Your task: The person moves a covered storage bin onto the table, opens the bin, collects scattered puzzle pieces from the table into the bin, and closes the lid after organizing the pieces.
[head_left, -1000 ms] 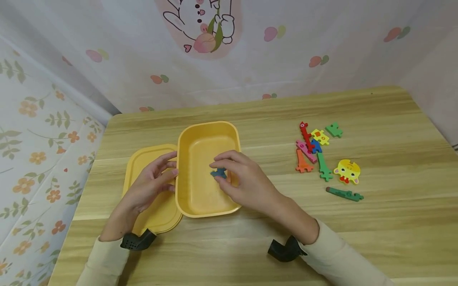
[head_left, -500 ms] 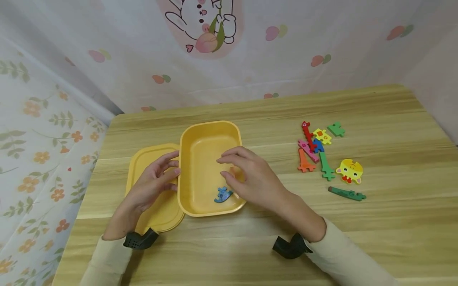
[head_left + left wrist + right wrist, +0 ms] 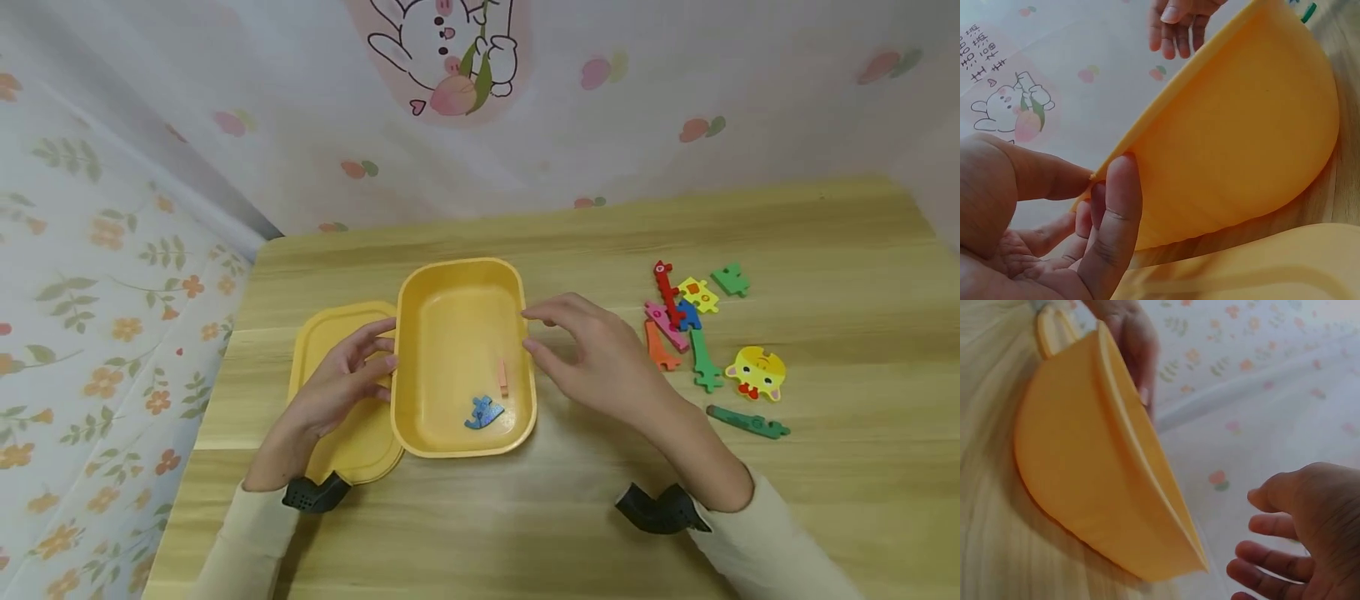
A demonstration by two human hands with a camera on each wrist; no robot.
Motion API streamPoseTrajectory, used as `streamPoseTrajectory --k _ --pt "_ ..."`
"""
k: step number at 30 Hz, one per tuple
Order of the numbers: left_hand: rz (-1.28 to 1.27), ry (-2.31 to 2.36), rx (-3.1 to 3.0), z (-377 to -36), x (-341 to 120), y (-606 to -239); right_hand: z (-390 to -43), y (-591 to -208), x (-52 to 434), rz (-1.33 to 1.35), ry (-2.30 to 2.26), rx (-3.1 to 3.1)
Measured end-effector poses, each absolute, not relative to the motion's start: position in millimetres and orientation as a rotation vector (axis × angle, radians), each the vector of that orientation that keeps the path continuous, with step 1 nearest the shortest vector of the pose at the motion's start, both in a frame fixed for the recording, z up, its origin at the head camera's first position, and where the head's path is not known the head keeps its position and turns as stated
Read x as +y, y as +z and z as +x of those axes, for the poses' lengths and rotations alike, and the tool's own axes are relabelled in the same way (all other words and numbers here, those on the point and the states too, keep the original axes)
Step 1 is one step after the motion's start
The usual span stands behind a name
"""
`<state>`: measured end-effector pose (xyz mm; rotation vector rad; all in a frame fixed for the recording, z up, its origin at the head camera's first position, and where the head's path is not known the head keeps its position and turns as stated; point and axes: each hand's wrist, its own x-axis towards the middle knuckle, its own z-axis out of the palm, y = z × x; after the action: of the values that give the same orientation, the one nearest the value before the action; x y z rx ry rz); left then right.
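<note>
From the head camera: two puzzle pieces already lie inside the yellow box (image 3: 420, 375). A blue piece (image 3: 483, 412) sits near the box's 6 o'clock end, and a small pink stick piece (image 3: 502, 377) lies just above it. I think the putting-away has only begun, because a bunch of pieces (image 3: 686, 321) waits on the wooden surface (image 3: 840, 350) at 3 o'clock from the box. There is a red one, a yellow one, green ones, an orange one, a yellow animal face (image 3: 756, 372) and a long green piece (image 3: 747, 422). The lid (image 3: 330, 342) lies flat at 9 o'clock, partly under the box, so closing is not done.

The left hand (image 3: 341, 387) has its fingers on the box's left edge. The right hand (image 3: 600, 354) floats just right of the box, fingers loosely spread, holding nothing.

The box looks like smooth plastic with round corners. The pieces look flat and knobby, like painted wood. The surface has light wood stripes.

From the left wrist camera: the thumb and fingers (image 3: 1113, 219) pinch the thin rim of the box (image 3: 1241, 137). Its outside is smooth and curved. The lid's (image 3: 1260, 269) edge shows at 5 o'clock.

From the right wrist camera: the right hand (image 3: 1297, 537) is spread out and empty, at 4 o'clock from the box (image 3: 1079, 462). This picture is a bit blurry.
</note>
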<state>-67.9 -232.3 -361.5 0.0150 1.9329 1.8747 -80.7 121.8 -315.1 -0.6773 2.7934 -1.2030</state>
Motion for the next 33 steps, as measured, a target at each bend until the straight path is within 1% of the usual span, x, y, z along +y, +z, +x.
streamPoseTrajectory --k 6,14,17,25,33 --pt "0.025 1.883 1.89 -59.7 -232.5 -370.4 -80.0 -321.8 137.3 -0.591 -1.197 2.798" --pt "0.001 1.908 1.922 -44.2 -230.7 -380.2 -82.0 -330.1 142.9 -0.596 -1.199 2.769" --pt "0.009 1.918 1.917 -44.4 -228.0 -380.2 -84.0 -330.3 144.3 -0.603 -1.185 2.775" --pt "0.047 1.893 1.88 -54.1 -229.7 -363.0 -88.6 -315.0 146.5 -0.619 -1.176 2.791" --pt "0.018 1.871 1.868 -62.0 -226.1 -355.1 -89.8 -293.3 161.5 -0.546 -1.204 2.854"
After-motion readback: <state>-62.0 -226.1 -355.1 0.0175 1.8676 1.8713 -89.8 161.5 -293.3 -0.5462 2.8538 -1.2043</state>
